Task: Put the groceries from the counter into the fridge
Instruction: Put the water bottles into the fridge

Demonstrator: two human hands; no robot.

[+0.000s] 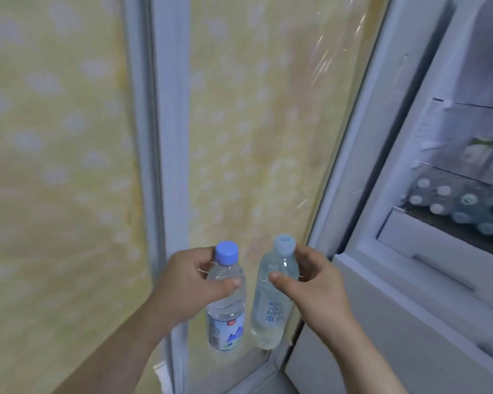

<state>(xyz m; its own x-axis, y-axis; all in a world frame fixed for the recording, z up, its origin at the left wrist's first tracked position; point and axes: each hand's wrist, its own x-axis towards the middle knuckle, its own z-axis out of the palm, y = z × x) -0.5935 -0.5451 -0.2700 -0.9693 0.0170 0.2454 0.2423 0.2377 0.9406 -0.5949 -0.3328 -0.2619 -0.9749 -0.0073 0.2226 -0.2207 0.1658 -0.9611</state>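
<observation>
My left hand [188,282] grips a clear water bottle [225,308] with a blue cap and a mountain label, holding it upright by its shoulder. My right hand [313,288] grips a second clear bottle [271,308] with a pale blue cap and blue lettering, also near its top. Both bottles hang side by side, almost touching, low in the middle of the view. The open fridge [427,155] stands to the right, its lit shelves just beyond my right hand.
A lower fridge shelf holds several capped bottles [450,206]; the shelf above it holds pale cartons [478,155]. A white fridge door panel [410,322] juts out at lower right. Yellow patterned glass panels [54,166] in a white frame fill the left and centre.
</observation>
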